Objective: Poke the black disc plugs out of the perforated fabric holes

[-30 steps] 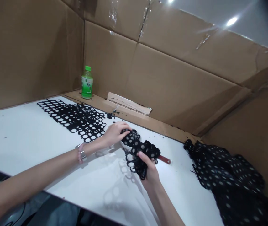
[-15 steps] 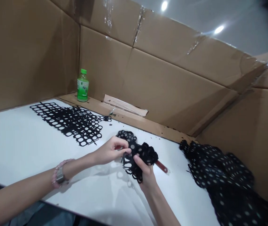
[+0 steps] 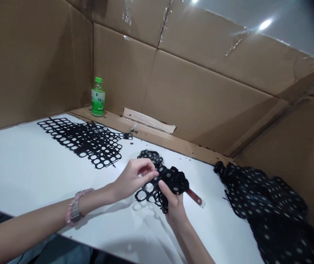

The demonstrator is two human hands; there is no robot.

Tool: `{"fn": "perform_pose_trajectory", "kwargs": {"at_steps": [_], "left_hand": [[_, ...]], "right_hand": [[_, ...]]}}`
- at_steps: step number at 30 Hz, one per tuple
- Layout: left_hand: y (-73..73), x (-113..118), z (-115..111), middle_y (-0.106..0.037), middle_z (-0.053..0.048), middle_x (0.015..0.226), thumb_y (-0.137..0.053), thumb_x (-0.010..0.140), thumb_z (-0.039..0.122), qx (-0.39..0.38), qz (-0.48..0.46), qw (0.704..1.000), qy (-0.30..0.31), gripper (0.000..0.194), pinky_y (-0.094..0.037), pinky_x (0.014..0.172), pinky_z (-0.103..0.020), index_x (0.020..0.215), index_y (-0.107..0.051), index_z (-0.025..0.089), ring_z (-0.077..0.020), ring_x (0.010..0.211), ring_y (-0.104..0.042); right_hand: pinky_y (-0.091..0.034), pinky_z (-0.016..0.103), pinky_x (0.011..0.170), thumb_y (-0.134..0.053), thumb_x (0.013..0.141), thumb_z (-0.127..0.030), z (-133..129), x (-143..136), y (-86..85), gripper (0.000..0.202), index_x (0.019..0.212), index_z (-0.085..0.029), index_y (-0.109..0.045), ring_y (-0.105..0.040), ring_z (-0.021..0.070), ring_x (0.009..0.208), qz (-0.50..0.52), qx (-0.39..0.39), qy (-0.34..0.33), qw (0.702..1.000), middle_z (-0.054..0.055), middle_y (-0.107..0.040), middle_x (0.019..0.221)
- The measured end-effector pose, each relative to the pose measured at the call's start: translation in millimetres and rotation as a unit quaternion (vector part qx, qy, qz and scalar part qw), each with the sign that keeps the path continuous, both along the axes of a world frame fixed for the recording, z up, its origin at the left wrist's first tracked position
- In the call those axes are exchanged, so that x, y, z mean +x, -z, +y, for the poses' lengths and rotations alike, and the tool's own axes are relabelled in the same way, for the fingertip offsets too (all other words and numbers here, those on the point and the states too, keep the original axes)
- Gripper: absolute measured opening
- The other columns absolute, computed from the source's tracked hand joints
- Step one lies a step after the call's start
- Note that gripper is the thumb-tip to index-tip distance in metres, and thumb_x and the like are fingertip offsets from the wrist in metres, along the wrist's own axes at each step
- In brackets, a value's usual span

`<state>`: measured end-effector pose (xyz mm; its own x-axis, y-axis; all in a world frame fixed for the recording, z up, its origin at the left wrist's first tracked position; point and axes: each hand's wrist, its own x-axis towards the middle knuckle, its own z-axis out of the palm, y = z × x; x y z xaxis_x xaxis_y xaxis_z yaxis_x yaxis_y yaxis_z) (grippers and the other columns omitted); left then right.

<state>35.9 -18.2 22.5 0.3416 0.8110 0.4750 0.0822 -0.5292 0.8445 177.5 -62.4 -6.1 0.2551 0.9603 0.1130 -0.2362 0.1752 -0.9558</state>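
Note:
My right hand (image 3: 174,201) is closed round a bunched piece of black perforated fabric (image 3: 176,179), its thumb pressed on top. Open rings of that fabric hang below, between the hands. My left hand (image 3: 136,176), wearing a pink beaded bracelet (image 3: 75,209), has thumb and forefinger pinched together at the fabric's upper left edge. What lies between those fingertips is too small to make out. Beyond the fingers, a dotted part of the black material (image 3: 151,157) shows. A red strip-like handle (image 3: 195,197) with a pale end sticks out behind the bunch, partly hidden.
On the white tabletop (image 3: 35,168), a flat black ring mesh (image 3: 85,141) lies at the left. Dotted black fabric (image 3: 272,198) is heaped at the right. A green bottle (image 3: 98,97) stands by the cardboard wall (image 3: 187,88). Small black scraps dot the back edge.
My left fingers have shifted slightly on the fabric, and more of its open rings now spread below them. The right hand keeps its hold. The whole view has tilted slightly.

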Motion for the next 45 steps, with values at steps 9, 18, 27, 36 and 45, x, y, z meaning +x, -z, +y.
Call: {"fn": "perform_pose_trajectory", "kwargs": {"at_steps": [9,18,27,36,45], "left_hand": [[-0.1,1,-3,-0.053,0.001,0.070,-0.067,0.074,0.027,-0.094,-0.033,0.992,0.076,0.018,-0.043,0.059,-0.022,0.077,-0.055,0.014,-0.0096,0.060,-0.050],[0.6,-2,3,-0.055,0.003,0.070,-0.073,0.069,0.027,-0.219,-0.136,0.952,0.163,0.025,-0.041,0.056,-0.018,0.082,-0.056,0.014,-0.0078,0.061,-0.054],[1.7,-3,1,-0.052,0.000,0.068,-0.065,0.074,0.035,-0.165,-0.091,0.971,0.146,0.024,-0.040,0.057,-0.022,0.068,-0.058,0.013,-0.0115,0.062,-0.049],[-2.2,-6,0,-0.051,0.000,0.063,-0.061,0.076,0.045,-0.169,-0.069,0.967,0.177,0.035,-0.039,0.056,-0.023,0.062,-0.056,0.013,-0.0125,0.061,-0.048],[3.9,-7,5,-0.047,0.002,0.064,-0.057,0.079,0.036,-0.165,-0.057,0.971,0.163,0.026,-0.035,0.055,-0.022,0.066,-0.055,0.014,-0.0110,0.060,-0.043]], "right_hand": [[-0.046,0.043,0.091,-0.072,0.066,-0.033,1,4,0.4,0.036,0.100,-0.021,-0.068,-0.063,0.0270,0.096,-0.014,0.008,-0.033,0.999,0.004,-0.072,0.087],[-0.051,0.028,0.055,-0.078,0.057,-0.032,0,2,-15.1,0.019,0.068,-0.019,-0.069,-0.059,0.0151,0.054,0.134,-0.044,-0.031,0.990,0.001,-0.068,0.064],[-0.046,0.027,0.054,-0.077,0.061,-0.031,1,5,-8.7,0.020,0.069,-0.020,-0.063,-0.050,0.0120,0.051,0.048,-0.001,-0.036,0.998,-0.004,-0.058,0.061],[-0.047,0.039,0.085,-0.074,0.067,-0.029,-1,12,-1.1,0.027,0.091,-0.022,-0.067,-0.064,0.0235,0.087,-0.027,0.022,-0.035,0.999,0.000,-0.070,0.080],[-0.043,0.042,0.094,-0.074,0.067,-0.028,-3,9,-3.2,0.032,0.098,-0.023,-0.067,-0.062,0.0258,0.099,-0.023,0.026,-0.032,0.999,0.002,-0.072,0.092]]}}
